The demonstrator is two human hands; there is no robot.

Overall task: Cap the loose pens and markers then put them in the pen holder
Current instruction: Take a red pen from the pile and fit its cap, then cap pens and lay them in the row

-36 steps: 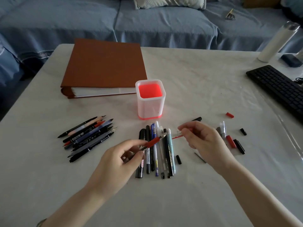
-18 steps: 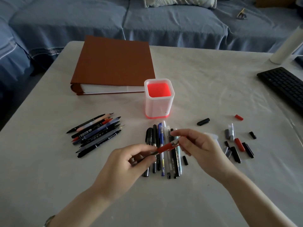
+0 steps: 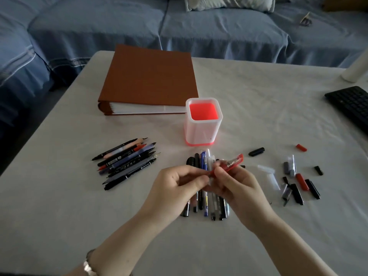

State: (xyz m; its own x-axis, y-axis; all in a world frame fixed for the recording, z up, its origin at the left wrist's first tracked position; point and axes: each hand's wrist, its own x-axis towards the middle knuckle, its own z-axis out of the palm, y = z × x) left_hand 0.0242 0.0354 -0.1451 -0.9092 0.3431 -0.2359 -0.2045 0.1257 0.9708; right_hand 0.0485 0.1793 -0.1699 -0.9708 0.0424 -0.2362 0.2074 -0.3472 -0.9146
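head view | left hand and right hand both pinch one red pen above the pen row on the worktop | judged light, stiff, slick plastic; best held mid-barrel | pen holder stands empty beyond, loose caps to the right

Bare white tabletop is sitting open btwn the translucent square pen holder w/ red base and black keyboard. Scattered loose caps are cluttering the right, brown binder blocking behind-left.
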